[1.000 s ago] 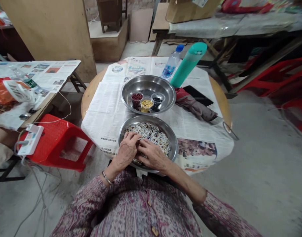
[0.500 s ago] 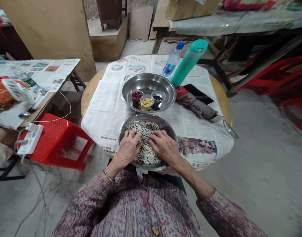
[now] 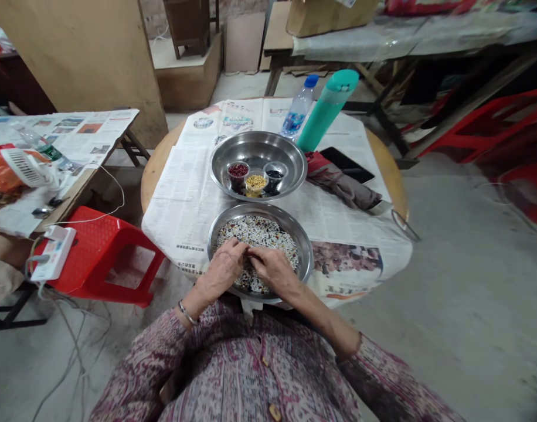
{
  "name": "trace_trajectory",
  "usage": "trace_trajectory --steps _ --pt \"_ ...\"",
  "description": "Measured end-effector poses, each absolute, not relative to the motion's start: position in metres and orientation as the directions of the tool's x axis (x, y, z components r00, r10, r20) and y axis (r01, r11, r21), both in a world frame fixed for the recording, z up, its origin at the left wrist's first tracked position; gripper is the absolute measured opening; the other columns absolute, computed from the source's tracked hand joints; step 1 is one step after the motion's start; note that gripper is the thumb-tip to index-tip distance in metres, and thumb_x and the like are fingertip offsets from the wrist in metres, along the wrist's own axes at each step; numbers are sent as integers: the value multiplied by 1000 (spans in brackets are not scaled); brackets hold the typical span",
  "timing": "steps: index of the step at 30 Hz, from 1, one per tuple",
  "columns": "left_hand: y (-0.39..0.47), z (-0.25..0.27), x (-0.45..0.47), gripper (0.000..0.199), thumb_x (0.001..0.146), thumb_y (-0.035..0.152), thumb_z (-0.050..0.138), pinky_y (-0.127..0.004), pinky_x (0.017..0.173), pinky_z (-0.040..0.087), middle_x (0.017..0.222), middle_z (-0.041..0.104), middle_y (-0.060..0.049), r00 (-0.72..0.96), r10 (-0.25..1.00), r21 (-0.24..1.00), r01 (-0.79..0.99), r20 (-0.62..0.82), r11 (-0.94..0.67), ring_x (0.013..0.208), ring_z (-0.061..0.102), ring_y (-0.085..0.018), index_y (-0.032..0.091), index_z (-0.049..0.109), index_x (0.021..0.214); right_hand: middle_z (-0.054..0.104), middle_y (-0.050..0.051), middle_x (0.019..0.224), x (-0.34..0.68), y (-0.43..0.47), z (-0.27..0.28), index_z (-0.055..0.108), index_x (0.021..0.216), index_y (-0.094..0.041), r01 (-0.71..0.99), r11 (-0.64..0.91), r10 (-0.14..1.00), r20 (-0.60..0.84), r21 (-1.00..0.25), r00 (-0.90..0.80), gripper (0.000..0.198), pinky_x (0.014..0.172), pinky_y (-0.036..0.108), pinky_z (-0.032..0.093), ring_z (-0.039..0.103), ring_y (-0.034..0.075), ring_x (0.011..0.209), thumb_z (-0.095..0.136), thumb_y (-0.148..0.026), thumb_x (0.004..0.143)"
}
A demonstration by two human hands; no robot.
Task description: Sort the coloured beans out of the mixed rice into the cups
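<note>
A steel bowl near my lap holds a spread of white rice mixed with black, yellow and red grains and beans. My left hand and my right hand meet over its middle, fingertips drawn together and touching. Whatever lies between the fingertips is too small to make out. Behind stands a larger steel basin with three clear cups in it: one of red beans, one of yellow kernels, one of black beans.
Newspaper covers the round table. A water bottle, a green flask, a folded umbrella and a dark tablet lie or stand toward the back right. At left are a red stool and a power strip.
My hands, apart with fingers in the grains before, have come together at the fingertips over the near half of the bowl. The whole view has shifted slightly.
</note>
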State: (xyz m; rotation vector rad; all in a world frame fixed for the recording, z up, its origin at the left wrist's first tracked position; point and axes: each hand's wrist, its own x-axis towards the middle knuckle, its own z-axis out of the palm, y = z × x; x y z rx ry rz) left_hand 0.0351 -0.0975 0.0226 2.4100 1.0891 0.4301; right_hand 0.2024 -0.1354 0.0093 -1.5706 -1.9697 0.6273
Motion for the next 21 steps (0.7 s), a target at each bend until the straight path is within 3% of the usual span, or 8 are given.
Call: trace_trajectory --steps 4,7,11,17,21 --pt "-97 24 33 27 95 4 45 -42 111 48 105 67 -9 606 786 569 604 127 -558 113 62 -21 14 62 113 78 5 102 199 -130 16 72 104 -22 644 211 978 159 -736 -138 31 87 34 54 72 21 93 48 -12 88" --pt "-97 25 34 27 94 3 46 -42 110 49 105 69 -9 600 787 578 594 144 -559 113 63 -22 14 63 113 77 6 103 200 -130 17 72 103 -21 649 219 975 185 -729 -122 30 90 37 54 70 22 94 49 -12 87" --pt "-95 27 37 26 96 6 47 -40 104 52 106 69 -9 596 786 586 582 166 -564 109 65 -21 15 62 115 75 7 101 205 -130 14 72 101 -21 714 271 954 281 -646 -107 28 95 42 53 65 24 99 50 -10 86" --pt "-94 35 37 27 96 13 55 -46 109 48 114 64 -11 606 783 531 621 140 -576 115 59 -24 14 59 123 66 10 121 213 -131 11 72 109 -22 823 273 936 336 -499 -106 32 102 47 50 55 29 117 52 -10 87" --pt "-97 41 37 54 81 26 80 -51 105 50 124 55 -11 709 702 514 579 65 -633 121 52 -30 19 54 129 67 12 116 218 -132 4 71 108 -21 854 236 954 277 -464 -113 25 100 50 50 56 30 114 54 -17 89"
